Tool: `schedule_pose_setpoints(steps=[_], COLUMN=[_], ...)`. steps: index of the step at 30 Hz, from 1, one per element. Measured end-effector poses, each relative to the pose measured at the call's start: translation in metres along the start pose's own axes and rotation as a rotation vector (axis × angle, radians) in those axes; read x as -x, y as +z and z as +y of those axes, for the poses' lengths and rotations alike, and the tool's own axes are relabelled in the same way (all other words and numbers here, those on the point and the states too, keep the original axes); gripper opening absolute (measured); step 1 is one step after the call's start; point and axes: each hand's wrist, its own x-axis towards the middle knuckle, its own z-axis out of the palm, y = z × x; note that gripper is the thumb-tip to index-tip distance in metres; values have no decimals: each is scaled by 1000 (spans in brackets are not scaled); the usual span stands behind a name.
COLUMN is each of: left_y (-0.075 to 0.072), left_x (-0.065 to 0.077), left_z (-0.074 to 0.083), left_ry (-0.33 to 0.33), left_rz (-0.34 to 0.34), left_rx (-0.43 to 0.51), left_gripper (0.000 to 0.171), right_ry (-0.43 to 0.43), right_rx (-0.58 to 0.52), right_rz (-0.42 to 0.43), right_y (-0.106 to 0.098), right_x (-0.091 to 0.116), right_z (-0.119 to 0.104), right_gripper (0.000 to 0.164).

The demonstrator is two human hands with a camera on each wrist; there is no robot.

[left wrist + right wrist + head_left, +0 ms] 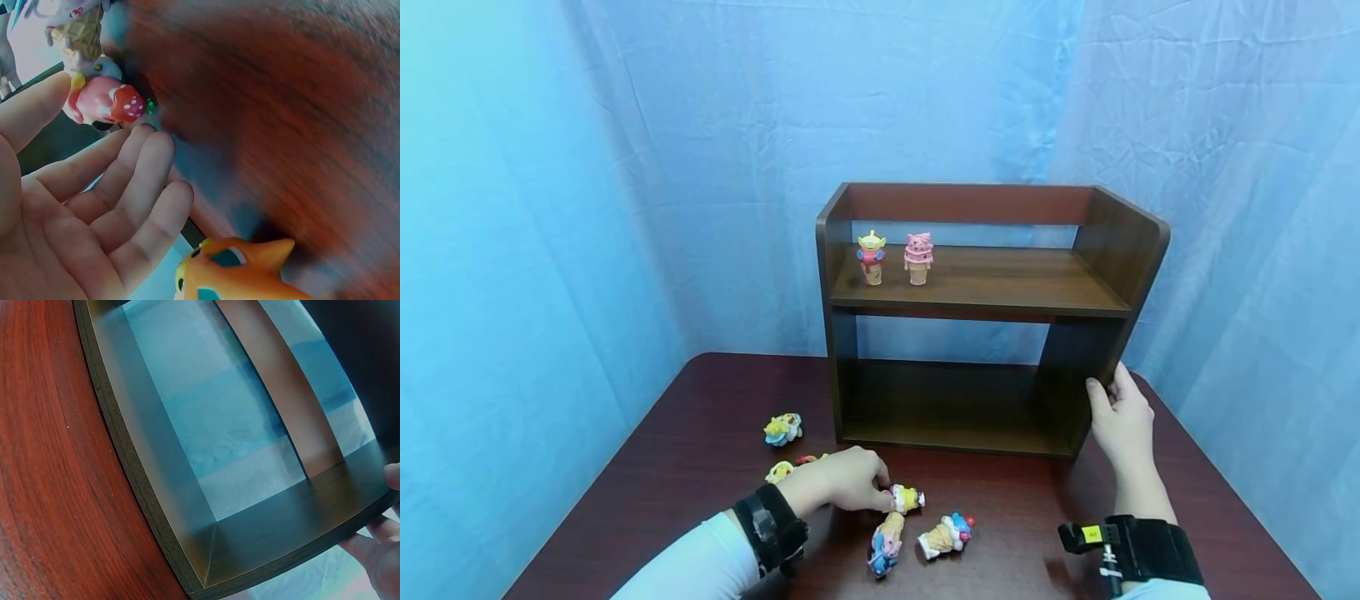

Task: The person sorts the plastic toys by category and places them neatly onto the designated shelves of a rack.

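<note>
My left hand (853,479) reaches down to the table, thumb and fingertips pinching a small figurine (908,498). From the left wrist, a pink part with a strawberry (129,105) shows between thumb and fingers; the other fingers are loosely bent. Close by lie a blue and pink cone figurine (886,546) and an ice-cream cone figurine (946,535). My right hand (1123,421) grips the right side panel of a dark brown two-tier shelf (977,279), thumb in front and fingers behind. The right wrist view shows the shelf's frame (262,550) and part of that hand.
On the upper tier, toward the left, stand a green-headed figurine (871,257) and a pink figurine (918,258). A yellow and blue figurine (784,429) lies left of the shelf. Behind the left forearm is a partly hidden yellow figurine (780,472). Blue cloth (737,167) hangs around the table.
</note>
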Motion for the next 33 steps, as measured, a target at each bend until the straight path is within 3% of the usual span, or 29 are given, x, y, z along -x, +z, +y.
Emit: schedule_pose_setpoints(steps=[15,23,28,33], left_y=[0,6,8,8], left_x=[2,-1,-2,-2], left_z=[2,-1,-3,-4], left_ry=[4,-4,-7,7], left_rz=[-51,-67,-48,13], left_rx=[16,29,9,39], left_gripper=[22,21,24,24], right_ry=[16,15,11,1], right_rx=[-4,-8,-8,-8], right_rz=[-24,-16,-32,-39], right_y=[-1,-1,-1,-1], right_x=[1,0,2,1], right_z=[1,2,3,3], right_gripper=[44,41,44,46])
